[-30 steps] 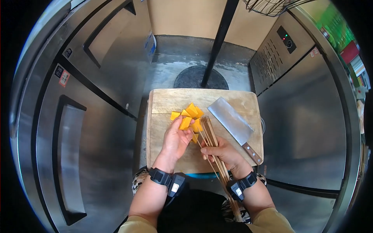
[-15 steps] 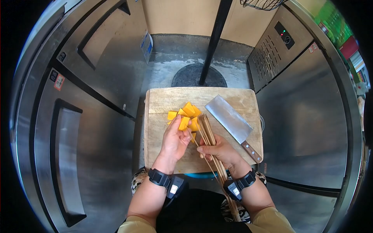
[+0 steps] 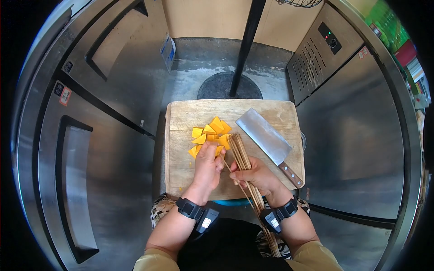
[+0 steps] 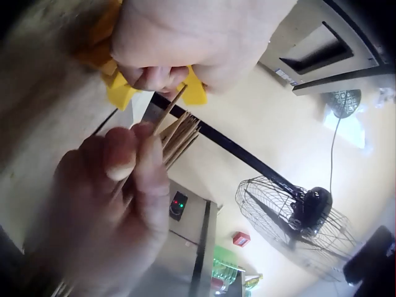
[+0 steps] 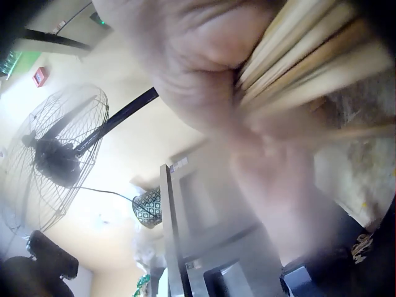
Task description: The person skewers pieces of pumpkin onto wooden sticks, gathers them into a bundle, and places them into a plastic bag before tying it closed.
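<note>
My left hand (image 3: 207, 168) pinches a yellow chunk (image 4: 195, 86), mostly hidden behind the curled fingers. The right hand (image 3: 258, 177) grips a bundle of thin wooden skewers (image 3: 241, 152), their tips upward and their long ends running back along the forearm. Between its thumb and fingers one single skewer (image 4: 167, 112) stands apart from the bundle, its tip right at the chunk in the left wrist view. More yellow chunks (image 3: 217, 124) lie in a loose pile on the wooden cutting board (image 3: 181, 116), just beyond the left hand.
A cleaver (image 3: 264, 135) lies on the board's right side, its wooden handle (image 3: 291, 175) toward me. Steel cabinets (image 3: 122, 149) flank the board on both sides. Behind it rises a black pole on a round base (image 3: 208, 89); a fan (image 4: 291, 216) shows in the wrist views.
My left hand has rolled over from palm up and come slightly lower, so its fingers now cover most of the chunk. The right hand stays nearly in place with the skewers.
</note>
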### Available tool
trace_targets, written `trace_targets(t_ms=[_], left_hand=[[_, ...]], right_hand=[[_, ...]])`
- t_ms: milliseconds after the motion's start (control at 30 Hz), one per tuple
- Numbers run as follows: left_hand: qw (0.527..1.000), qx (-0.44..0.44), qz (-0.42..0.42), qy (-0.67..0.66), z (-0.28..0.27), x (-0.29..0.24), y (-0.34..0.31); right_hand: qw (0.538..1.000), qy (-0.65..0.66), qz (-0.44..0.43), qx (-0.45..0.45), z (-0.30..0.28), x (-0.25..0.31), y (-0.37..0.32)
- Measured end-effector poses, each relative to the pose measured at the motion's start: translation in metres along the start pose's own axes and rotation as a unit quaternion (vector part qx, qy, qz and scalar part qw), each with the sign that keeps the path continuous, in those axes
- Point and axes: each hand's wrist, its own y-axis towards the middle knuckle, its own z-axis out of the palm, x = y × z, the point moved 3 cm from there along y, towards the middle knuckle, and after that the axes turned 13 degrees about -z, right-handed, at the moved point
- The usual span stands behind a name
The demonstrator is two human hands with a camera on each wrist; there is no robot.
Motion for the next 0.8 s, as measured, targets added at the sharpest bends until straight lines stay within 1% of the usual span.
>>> trace_targets(t_ms=[133,233,333,433,533,567,633,667,700,733,767,800], left_hand=[[1.000,-0.021,-0.004,-0.003,-0.001,0.014,-0.001],[0.999,-0.030,-0.020,0.002,-0.002,0.023,-0.001],[1.000,-0.016,-0.023,0.002,-0.004,0.029,0.001],[0.997,-0.052,-0.058,0.006,0.001,0.047,-0.005],[0.998,-0.020,-0.056,0.018,0.002,0.045,-0.007],[0.997,-0.001,-0.064,0.045,0.002,0.040,-0.007],[0.985,-0.006,-0.026,0.173,0.001,0.025,-0.009],[0.972,-0.008,-0.006,0.236,0.002,0.018,-0.010],[0.964,-0.024,0.024,0.265,0.002,0.008,-0.010],[0.918,-0.055,0.126,0.373,-0.003,-0.006,-0.010],[0.849,-0.085,0.225,0.471,-0.008,-0.018,-0.009],[0.758,-0.113,0.319,0.558,-0.006,-0.027,-0.011]], right_hand=[[0.999,-0.047,-0.003,-0.006,-0.002,-0.003,-0.005],[0.998,-0.058,-0.008,-0.019,-0.005,-0.007,-0.007],[0.999,-0.046,-0.012,-0.008,-0.007,-0.011,-0.009],[0.998,-0.046,-0.045,-0.015,-0.006,-0.009,-0.005],[0.998,-0.052,-0.043,-0.015,-0.007,-0.009,-0.004],[0.997,-0.054,-0.045,-0.020,-0.008,-0.007,-0.003],[0.997,-0.056,-0.049,-0.028,-0.013,-0.003,-0.001],[0.995,-0.076,-0.049,-0.036,-0.018,-0.003,-0.001],[0.993,-0.095,-0.049,-0.044,-0.025,-0.004,0.000],[0.991,-0.114,-0.047,-0.052,-0.032,-0.005,0.000],[0.989,-0.117,-0.071,-0.062,-0.035,-0.003,-0.001],[0.988,-0.115,-0.076,-0.069,-0.036,-0.001,-0.002]])
